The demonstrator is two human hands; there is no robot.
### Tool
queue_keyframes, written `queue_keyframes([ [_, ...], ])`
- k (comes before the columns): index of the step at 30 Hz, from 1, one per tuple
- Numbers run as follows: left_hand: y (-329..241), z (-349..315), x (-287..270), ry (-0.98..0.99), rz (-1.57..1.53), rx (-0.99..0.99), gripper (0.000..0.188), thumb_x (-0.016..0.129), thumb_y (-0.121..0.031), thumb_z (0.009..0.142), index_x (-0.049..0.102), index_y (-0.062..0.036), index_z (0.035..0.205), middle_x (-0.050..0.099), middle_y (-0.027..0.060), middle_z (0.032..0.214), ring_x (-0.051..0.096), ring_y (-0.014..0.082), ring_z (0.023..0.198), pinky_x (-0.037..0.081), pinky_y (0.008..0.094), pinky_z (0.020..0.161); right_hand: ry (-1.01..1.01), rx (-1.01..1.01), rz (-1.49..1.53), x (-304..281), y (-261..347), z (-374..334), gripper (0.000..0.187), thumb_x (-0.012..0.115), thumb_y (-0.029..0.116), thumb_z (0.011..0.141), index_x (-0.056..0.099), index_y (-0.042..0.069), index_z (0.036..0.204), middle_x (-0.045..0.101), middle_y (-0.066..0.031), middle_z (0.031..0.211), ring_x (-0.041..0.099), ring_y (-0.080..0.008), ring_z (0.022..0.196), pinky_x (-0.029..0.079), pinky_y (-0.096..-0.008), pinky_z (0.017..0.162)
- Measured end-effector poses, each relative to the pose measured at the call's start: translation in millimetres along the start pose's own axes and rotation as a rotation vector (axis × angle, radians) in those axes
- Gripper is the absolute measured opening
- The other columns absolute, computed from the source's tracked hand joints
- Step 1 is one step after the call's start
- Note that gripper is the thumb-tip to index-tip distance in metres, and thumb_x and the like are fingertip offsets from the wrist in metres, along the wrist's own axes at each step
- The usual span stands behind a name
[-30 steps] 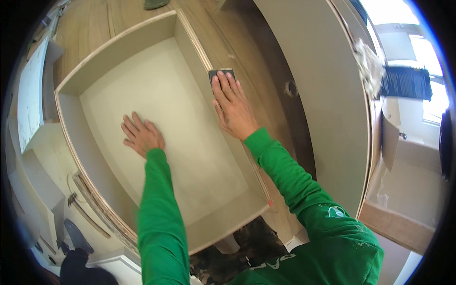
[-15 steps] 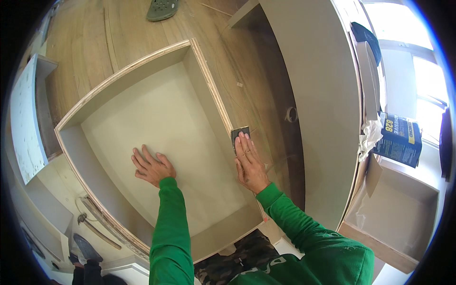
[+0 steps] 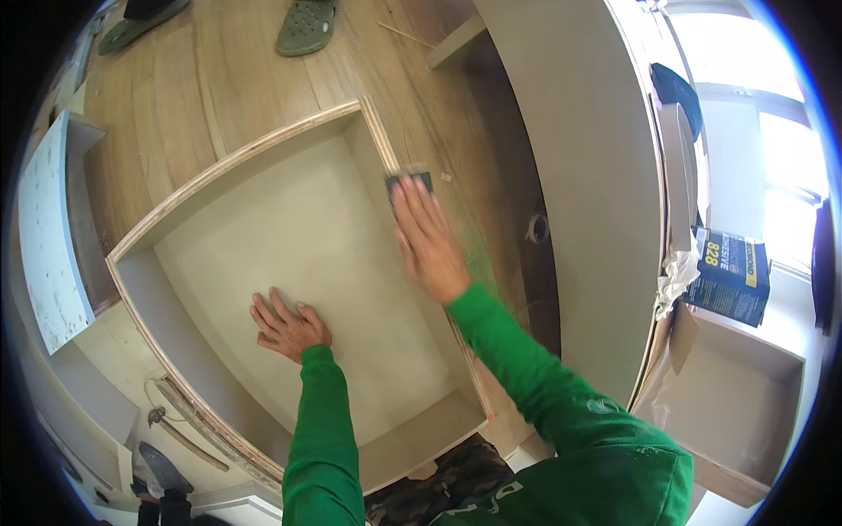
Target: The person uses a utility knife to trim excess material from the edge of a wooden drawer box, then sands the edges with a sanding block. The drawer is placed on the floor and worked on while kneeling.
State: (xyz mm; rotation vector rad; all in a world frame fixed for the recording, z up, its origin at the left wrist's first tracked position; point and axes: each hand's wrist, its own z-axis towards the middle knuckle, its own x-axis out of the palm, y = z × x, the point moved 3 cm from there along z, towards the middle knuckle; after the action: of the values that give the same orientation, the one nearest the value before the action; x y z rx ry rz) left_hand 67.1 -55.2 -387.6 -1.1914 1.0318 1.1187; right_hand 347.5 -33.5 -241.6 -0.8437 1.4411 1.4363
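On the beige, plywood-edged drawer box point(image 3: 289, 210), a dark sanding block point(image 3: 426, 181) is held under the right hand point(image 3: 430, 238), fingers together — the left hand point(image 3: 292, 331) is spread, empty.

So the left grip point(image 3: 294, 331) is flat palm-down, fingers fanned out wide and the thumb angled off to the right. That left forearm point(image 3: 329, 430) comes almost straight up from the bottom, green sleeve to the wrist. The right grip point(image 3: 430, 235) is back-of-hand up, reaching farther forward, fingers extended close together, kinda blurry, so can't tell how the fingertips curl. Right forearm point(image 3: 504, 342) slants up and leftward, also green-sleeved.
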Motion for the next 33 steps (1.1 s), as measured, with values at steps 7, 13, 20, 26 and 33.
queue_keyframes([
  [7, 1, -1, 4, -0.033, 0.014, -0.004, 0.06, 0.056, -0.033, 0.105, 0.049, -0.0168, 0.162, 0.034, 0.0119, 0.178, 0.034, 0.0354, 0.162, 0.036, 0.0601, 0.114, -0.152, -0.054, -0.043, 10, 3, 109, 0.063, 0.058, 0.016, 0.111, 0.04, -0.004, 0.167, 0.04, -0.0256, 0.174, 0.039, -0.0445, 0.161, 0.033, -0.056, 0.131],
  [13, 6, -2, 1, 0.051, 0.0, -0.041, 0.063, 0.058, -0.032, 0.103, 0.047, -0.0166, 0.164, 0.033, 0.0126, 0.178, 0.032, 0.0352, 0.163, 0.033, 0.0627, 0.117, -0.149, -0.085, -0.082, 40, -1, 143, 0.058, 0.052, 0.023, 0.115, 0.045, -0.005, 0.164, 0.042, -0.0267, 0.172, 0.039, -0.0433, 0.161, 0.031, -0.0546, 0.132],
  [20, 12, -15, 21, 0.076, -0.045, -0.063, 0.061, 0.059, -0.034, 0.103, 0.051, -0.0164, 0.161, 0.036, 0.0133, 0.175, 0.036, 0.0361, 0.16, 0.035, 0.0657, 0.115, -0.134, -0.271, -0.038, 121, 164, 182, 0.06, 0.063, 0.013, 0.103, 0.053, -0.005, 0.159, 0.049, -0.0255, 0.169, 0.043, -0.0396, 0.161, 0.029, -0.0565, 0.133],
  [26, 25, -20, 30, 0.166, -0.434, -0.209, 0.061, 0.061, -0.034, 0.102, 0.052, -0.0146, 0.159, 0.036, 0.0131, 0.175, 0.034, 0.0355, 0.161, 0.036, 0.0658, 0.115, -0.028, -0.452, 0.206, 153, 254, 192, 0.067, 0.06, 0.007, 0.095, 0.05, -0.008, 0.159, 0.047, -0.0271, 0.169, 0.042, -0.0423, 0.16, 0.028, -0.0549, 0.135],
  [33, 4, -1, -2, 0.041, -0.05, -0.038, 0.063, 0.059, -0.03, 0.103, 0.047, -0.0173, 0.163, 0.032, 0.013, 0.178, 0.031, 0.035, 0.163, 0.031, 0.0639, 0.117, -0.268, -0.051, -0.126, 64, 1, 151, 0.055, 0.055, 0.015, 0.11, 0.051, -0.009, 0.159, 0.048, -0.0278, 0.169, 0.042, -0.0472, 0.159, 0.03, -0.0583, 0.132],
])
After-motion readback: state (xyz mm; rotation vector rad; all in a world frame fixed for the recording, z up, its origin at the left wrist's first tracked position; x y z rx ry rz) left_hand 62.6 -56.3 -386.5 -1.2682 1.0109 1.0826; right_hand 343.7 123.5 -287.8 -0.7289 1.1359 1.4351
